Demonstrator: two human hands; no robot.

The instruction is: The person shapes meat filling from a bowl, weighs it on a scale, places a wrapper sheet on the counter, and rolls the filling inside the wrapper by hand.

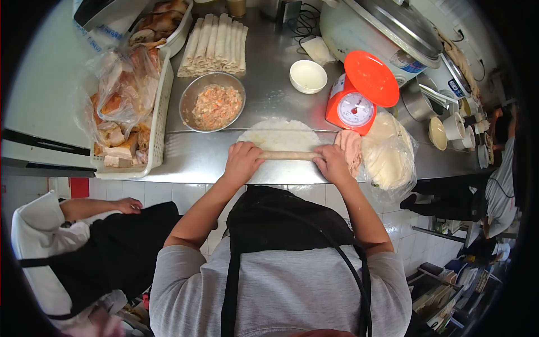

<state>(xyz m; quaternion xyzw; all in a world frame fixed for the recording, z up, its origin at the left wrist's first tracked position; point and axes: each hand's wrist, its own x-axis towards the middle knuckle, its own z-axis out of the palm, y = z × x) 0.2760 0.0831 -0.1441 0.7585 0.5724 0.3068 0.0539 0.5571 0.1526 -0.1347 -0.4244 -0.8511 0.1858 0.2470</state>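
Observation:
Both of my hands are at the steel counter's near edge, one at each end of a long beige roll (288, 155). My left hand (244, 159) has its fingers curled over the left end. At the right end, my right hand (332, 161) grips with bent fingers and thumb. Just beyond the roll spreads a thin, pale round wrapper sheet (279, 135), flat on the metal. A steel bowl (185, 115) of orange-flecked minced filling (215, 106) stands beyond my left hand. Beside my right hand lies a pink, flat, soft-looking piece (348, 149), touching a plastic bag of pale round sheets (387, 151).
A stack of pale rolls (216, 42) lies behind the bowl. Left is a white basket (159, 135) of bagged meat. A white bowl (308, 77), a red scale (352, 109) and a large lidded pot (365, 33) stand to the right. A co-worker (101, 247) stands at left.

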